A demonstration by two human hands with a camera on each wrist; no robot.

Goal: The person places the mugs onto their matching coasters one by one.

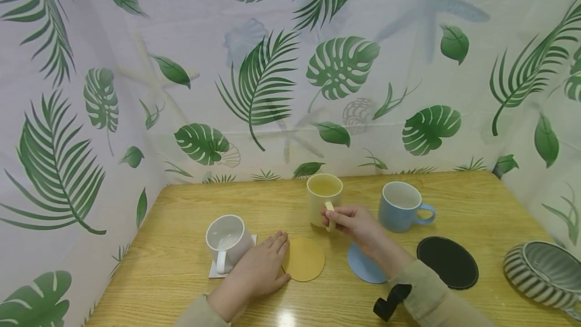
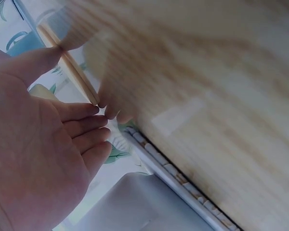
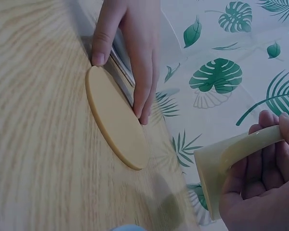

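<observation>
My right hand (image 1: pixel 358 226) holds the pale yellow mug (image 1: pixel 317 203) by its handle; in the right wrist view the mug's base is off the tabletop. My left hand (image 1: pixel 260 266) lies beside the round yellow coaster (image 1: pixel 306 260), thumb and straight fingertips touching its edge, as the left wrist view also shows. Left of that hand, a white mug (image 1: pixel 229 238) stands on a white square coaster (image 1: pixel 214 269). Under my right wrist lies a blue round coaster (image 1: pixel 365 265), partly hidden by the arm. A blue mug (image 1: pixel 399 211) stands on the table behind it.
A black round coaster (image 1: pixel 447 261) lies to the right on the wooden table (image 1: pixel 181 216). Further right is a ribbed grey-striped vessel (image 1: pixel 535 271), cut off by the frame. A leaf-patterned cloth (image 1: pixel 281 145) hangs along the back and sides.
</observation>
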